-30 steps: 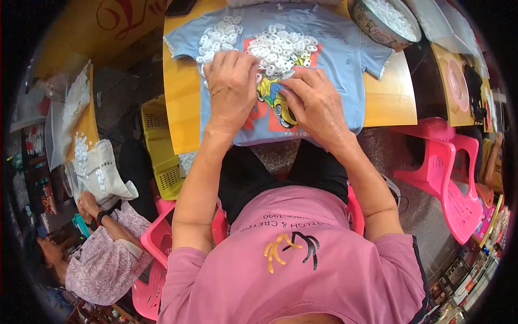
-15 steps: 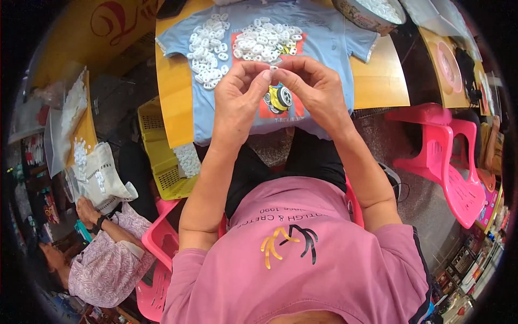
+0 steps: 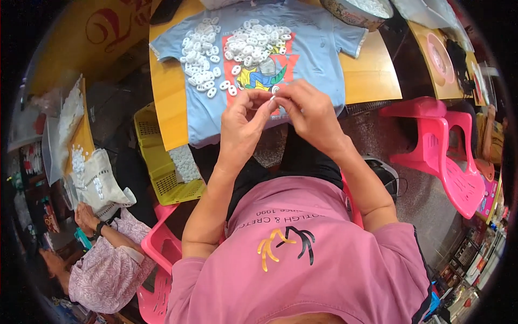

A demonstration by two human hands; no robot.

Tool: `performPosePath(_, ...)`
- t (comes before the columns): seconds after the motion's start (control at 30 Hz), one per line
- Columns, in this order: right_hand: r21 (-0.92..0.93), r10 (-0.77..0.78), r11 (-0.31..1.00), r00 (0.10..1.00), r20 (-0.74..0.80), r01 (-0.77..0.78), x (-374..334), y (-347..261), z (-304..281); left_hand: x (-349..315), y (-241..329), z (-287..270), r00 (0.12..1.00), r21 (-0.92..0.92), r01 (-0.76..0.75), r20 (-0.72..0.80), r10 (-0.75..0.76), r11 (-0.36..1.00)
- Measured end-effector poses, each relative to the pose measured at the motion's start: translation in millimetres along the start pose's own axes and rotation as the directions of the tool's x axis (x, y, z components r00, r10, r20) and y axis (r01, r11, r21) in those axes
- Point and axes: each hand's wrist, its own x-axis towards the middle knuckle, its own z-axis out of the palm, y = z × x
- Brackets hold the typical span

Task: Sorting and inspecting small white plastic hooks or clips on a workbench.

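White rings (image 3: 251,46) litter blue shirt (image 3: 318,40) on yellow table (image 3: 377,75).

Pale blue T-shirt (image 3: 318,40) with red-and-yellow print, white plastic rings (image 3: 253,46), yellow worktop (image 3: 377,75), pink chairs (image 3: 448,156), yellow crate (image 3: 162,162)

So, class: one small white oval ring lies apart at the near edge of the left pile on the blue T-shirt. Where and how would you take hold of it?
Probably pinch the loose white ring across its narrow width, on the two long sides, coming straight down from above. It lies flat on the blue T-shirt, apart from the left pile, so fingertips have room on both sides. Both hands are busy with another ring.
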Motion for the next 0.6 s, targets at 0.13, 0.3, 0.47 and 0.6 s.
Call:
performPosePath(0.13,-0.222,-0.212,0.955,0.976,-0.040,0.198,-5.8,0.7,2.3,-9.8,-4.7,7.8,0.999,-0.009,-0.013,-0.050,0.012,1.000)
performPosePath(0.3,-0.033,0.041,0.999,0.997,-0.062,-0.043,-3.5,2.6,-5.1,-10.7,-9.5,7.5,0.998,-0.120,0.008,-0.057,-0.015,0.993)
performPosePath(0.47,-0.169,0.053,0.983,0.992,-0.117,-0.073,17.1,30.7,-25.0,-11.0,-10.8,0.9,0.997,-0.097,0.047,-0.050,-0.052,0.994)
performPosePath(0.6,-0.336,0.036,0.938,0.985,-0.169,-0.092,34.1,47.1,-43.5,-9.6,-14.1,-1.8,0.996,-0.175,0.084,-0.020,-0.088,0.981)
